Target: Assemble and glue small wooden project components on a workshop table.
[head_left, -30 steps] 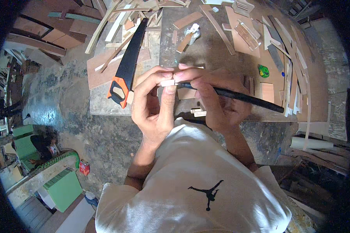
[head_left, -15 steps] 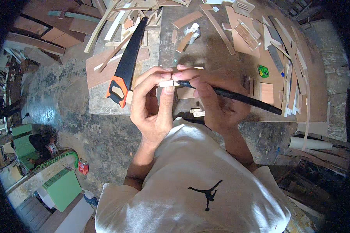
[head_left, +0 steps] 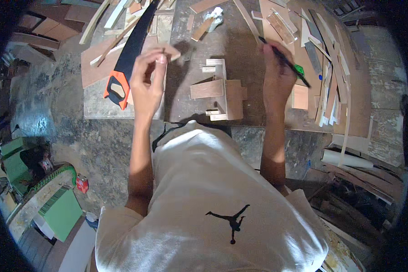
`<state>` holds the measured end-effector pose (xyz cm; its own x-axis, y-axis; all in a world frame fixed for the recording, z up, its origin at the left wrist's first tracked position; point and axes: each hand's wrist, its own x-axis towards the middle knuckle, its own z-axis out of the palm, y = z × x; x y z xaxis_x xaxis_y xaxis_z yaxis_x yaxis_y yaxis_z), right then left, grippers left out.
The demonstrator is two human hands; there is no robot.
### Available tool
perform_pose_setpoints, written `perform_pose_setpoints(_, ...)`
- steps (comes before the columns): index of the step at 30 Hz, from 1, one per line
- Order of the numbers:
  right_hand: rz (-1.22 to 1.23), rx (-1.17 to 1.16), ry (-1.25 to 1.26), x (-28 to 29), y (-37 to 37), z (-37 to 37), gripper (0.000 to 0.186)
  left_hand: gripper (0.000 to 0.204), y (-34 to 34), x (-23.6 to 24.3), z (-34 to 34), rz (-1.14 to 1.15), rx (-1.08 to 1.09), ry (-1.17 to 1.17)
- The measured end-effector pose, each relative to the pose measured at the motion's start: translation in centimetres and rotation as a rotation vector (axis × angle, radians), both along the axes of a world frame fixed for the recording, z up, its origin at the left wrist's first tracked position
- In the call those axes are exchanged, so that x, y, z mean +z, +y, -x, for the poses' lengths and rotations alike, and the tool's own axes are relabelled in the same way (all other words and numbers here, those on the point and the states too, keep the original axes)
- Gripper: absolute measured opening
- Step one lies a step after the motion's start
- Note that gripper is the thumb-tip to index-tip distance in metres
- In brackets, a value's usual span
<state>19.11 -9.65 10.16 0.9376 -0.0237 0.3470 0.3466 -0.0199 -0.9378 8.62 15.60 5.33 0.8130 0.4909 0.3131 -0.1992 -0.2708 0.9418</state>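
On the workbench (head_left: 181, 97), saw (head_left: 133, 47) and half-hidden tape measure (head_left: 299, 69) flank both hands (head_left: 148, 87).

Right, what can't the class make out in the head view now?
Head view:
Saw: blade tip, cut off by the upper edge.
Wood piece: the part covered by the left hand.
Green tape measure: part, hidden by the right hand.

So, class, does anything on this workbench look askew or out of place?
Slightly: near the picture's middle, the wide wooden piece left of the long strip slants against it, while the small blocks near that strip's ends sit squarer.
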Motion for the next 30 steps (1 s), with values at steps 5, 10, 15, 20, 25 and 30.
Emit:
perform_pose_setpoints(5, 0.773, 0.009, -0.037, -10.9, -10.2, -2.2, 0.032, 0.015, 0.2, -9.4, -0.1, -0.127, -0.191, 0.202)
perform_pose_setpoints(10, 1.062, 0.061, -0.158, -13.5, -13.3, -2.8, 0.058, 0.019, -0.6, -14.1, -1.9, -0.308, -0.2, 0.18)
perform_pose_setpoints(15, 1.178, 0.165, -0.258, -12.5, -13.4, -5.0, 0.075, 0.02, -1.9, -11.6, -2.1, -0.803, -0.076, 0.281)
perform_pose_setpoints(20, 1.147, 0.122, -0.22, -13.8, -13.1, -5.4, 0.063, 0.019, -2.0, -13.6, -4.9, -0.486, -0.392, 0.154)
perform_pose_setpoints(25, 1.017, 0.134, -0.097, -13.9, -9.9, -4.1, 0.042, 0.023, -2.4, -12.3, -7.8, -0.629, -0.645, 0.225)
perform_pose_setpoints(30, 0.89, 0.089, -0.04, -14.7, -8.6, -5.0, 0.03, 0.026, -3.0, -12.8, -8.9, -0.57, -0.771, 0.241)
